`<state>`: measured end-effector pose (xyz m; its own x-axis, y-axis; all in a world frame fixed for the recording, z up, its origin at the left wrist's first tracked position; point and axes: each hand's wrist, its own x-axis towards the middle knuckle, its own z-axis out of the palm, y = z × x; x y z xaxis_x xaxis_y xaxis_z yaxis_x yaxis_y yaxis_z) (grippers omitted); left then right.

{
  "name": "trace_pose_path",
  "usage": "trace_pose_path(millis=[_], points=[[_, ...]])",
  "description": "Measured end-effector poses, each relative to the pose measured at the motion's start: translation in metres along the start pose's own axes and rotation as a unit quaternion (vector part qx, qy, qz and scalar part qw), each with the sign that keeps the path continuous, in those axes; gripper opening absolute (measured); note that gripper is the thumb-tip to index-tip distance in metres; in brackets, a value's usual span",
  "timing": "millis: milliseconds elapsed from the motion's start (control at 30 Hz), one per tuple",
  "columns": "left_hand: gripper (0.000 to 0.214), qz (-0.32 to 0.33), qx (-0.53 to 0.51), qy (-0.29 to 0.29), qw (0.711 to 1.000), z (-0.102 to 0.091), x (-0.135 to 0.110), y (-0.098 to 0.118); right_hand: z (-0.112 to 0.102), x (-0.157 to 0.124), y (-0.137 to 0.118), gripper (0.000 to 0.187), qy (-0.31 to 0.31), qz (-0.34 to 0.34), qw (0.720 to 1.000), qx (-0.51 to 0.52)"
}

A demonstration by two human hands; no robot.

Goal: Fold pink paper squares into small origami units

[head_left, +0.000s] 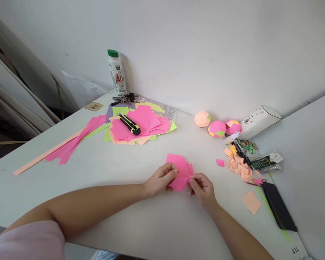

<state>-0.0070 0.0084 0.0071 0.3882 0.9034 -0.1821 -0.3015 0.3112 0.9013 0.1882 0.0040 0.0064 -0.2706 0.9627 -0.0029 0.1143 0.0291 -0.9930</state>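
The white table carries the pink paper near its front middle. The left hand and the right hand each pinch its lower edge. I think a firm, flat pressing with aligned edges serves best.

Both hands pinch a pink paper piece on the white desk, left hand on its left edge, right hand at its lower right; a yellow utility knife lies on stacked coloured sheets; three paper balls sit beyond.
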Motion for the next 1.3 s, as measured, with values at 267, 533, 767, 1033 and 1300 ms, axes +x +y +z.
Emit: trace_pose_path(millis=[267, 533, 767, 1033, 1300], points=[[0.036, -0.010, 0.053, -0.031, 0.998, -0.0019, -0.0003, -0.0005, -0.0001, 0.0005, 0.0012, 0.015, 0.006, -0.022, 1.000, -0.002], [0.032, 0.006, 0.039, -0.029, 0.999, -0.0014, 0.0012, -0.0001, 0.0007, 0.0002, -0.0017, 0.015, 0.000, -0.017, 1.000, 0.007], [0.033, 0.045, -0.006, -0.021, 0.999, 0.0026, 0.0013, 0.0029, 0.0001, 0.0003, -0.0014, 0.018, 0.004, -0.006, 1.000, 0.005], [0.028, 0.086, 0.036, -0.048, 0.994, -0.0019, 0.0021, -0.0042, -0.0006, 0.0009, 0.0015, 0.018, -0.005, 0.005, 1.000, 0.009], [0.027, 0.096, 0.052, -0.076, 0.991, -0.0037, 0.0034, -0.0058, -0.0037, 0.0010, 0.0033, 0.021, -0.036, 0.018, 0.999, 0.009]])
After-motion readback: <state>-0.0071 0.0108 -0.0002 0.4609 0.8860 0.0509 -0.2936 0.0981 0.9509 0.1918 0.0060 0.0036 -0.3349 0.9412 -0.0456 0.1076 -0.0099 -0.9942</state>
